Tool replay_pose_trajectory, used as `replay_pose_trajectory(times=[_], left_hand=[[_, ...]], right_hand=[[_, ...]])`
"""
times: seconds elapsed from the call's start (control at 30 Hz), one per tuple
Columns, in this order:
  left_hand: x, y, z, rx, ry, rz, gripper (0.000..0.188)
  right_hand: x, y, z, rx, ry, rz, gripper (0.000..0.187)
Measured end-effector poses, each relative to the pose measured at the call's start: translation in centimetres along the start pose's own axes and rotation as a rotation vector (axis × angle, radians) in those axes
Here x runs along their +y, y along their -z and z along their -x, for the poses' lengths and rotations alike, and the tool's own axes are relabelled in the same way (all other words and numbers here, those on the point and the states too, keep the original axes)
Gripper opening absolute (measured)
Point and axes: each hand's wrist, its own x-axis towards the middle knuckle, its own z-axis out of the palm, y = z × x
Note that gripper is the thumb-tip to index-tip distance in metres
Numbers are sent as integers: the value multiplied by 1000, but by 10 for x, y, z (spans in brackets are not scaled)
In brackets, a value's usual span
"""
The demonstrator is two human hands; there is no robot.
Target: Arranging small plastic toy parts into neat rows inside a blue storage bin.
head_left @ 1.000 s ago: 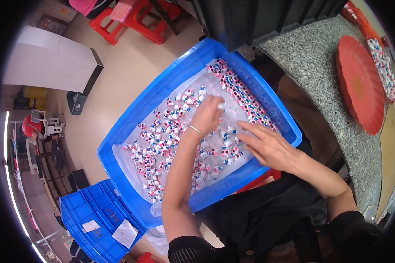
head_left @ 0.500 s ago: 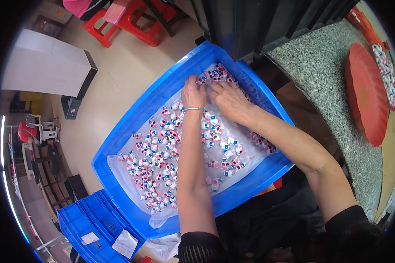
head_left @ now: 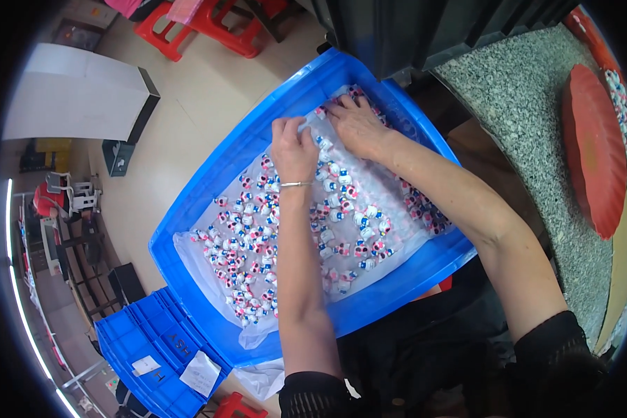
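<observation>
Figurines (head_left: 422,206) — partly hidden beneath sheet (head_left: 390,200)

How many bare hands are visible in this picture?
2, both toward the far end of the blue tub: left hand at the plastic sheet, right hand beside the left.

We see the blue tub (head_left: 405,276) in bright, even light, with a pale sheen along its upper-left rim and deep shadow beyond its right edge. Far left, a white strip light (head_left: 10,223) glares, bowed beside our blackened border.
</observation>
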Motion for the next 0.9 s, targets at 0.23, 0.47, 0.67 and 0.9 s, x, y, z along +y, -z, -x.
replay_pose_trajectory(times=[0.23,0.47,0.67,0.9], left_hand=[[21,27,7,-662,-29,-411,30],[27,20,1,-600,46,-351,27],[10,2,-2,-488,406,459,21],[-2,-30,-6,-358,30,178,28]], right_hand=[[-6,19,20,40,-18,-56,45],[1,30,52,49,-52,-139,43],[7,25,53,76,-37,-172,36],[3,15,56,95,-29,-199,32]])
